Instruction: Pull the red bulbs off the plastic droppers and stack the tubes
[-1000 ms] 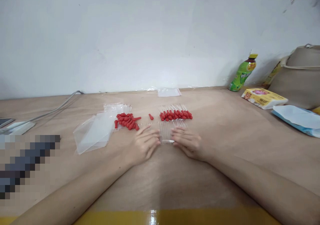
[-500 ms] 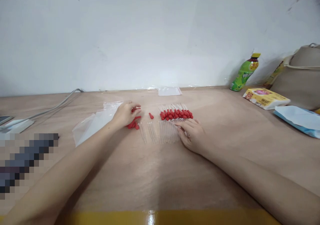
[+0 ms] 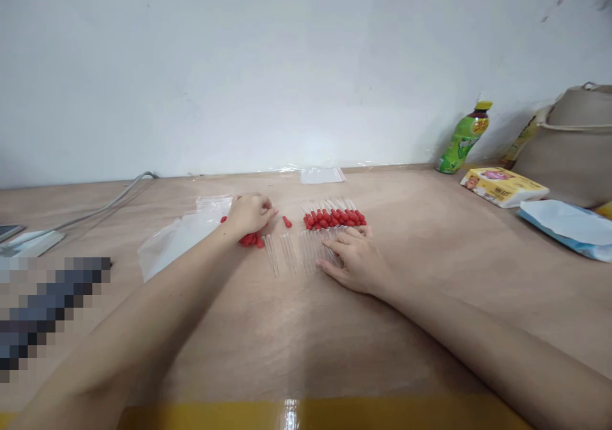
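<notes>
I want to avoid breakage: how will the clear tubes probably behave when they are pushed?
The clear tubes look slim and glassy, so they are probably stiff and may be fragile. They seem round, and many lie side by side at the right hand, so a sideways push would likely roll several.

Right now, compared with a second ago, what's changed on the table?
The left hand has left the bare tubes and moved forward and left, over the red heap; whether it grips anything is hidden. The right hand has shifted slightly left, further over the tubes. The lone bulb, capped tubes and bottle stayed put.
</notes>
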Motion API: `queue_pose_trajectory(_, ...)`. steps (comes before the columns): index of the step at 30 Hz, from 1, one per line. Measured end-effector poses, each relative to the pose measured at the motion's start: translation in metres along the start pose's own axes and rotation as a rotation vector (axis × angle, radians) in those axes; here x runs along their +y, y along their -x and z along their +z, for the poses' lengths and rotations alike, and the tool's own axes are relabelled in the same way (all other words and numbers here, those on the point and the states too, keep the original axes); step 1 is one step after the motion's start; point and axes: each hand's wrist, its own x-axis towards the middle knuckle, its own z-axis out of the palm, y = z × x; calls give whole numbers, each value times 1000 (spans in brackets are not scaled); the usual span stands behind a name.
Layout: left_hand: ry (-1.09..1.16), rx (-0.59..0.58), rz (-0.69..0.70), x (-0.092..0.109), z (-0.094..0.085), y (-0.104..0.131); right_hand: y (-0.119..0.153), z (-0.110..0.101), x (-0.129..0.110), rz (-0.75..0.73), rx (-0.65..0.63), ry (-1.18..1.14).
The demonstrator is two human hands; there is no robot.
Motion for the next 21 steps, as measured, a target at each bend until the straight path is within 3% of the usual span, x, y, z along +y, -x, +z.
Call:
queue_pose_trajectory(4, 169, 46, 185, 33, 0, 5, -1, -1, -2, 20, -28, -15)
queue_pose_trajectory(9, 273, -6, 339, 62, 8, 7, 0, 1, 1, 33, 27, -40)
queue_pose_trajectory(15, 303, 33, 294, 65, 19, 6, 3, 10, 6, 93, 217, -102)
queue_pose_trajectory(21, 342, 252, 139, 56, 14, 27, 4, 9, 8, 137, 270, -132)
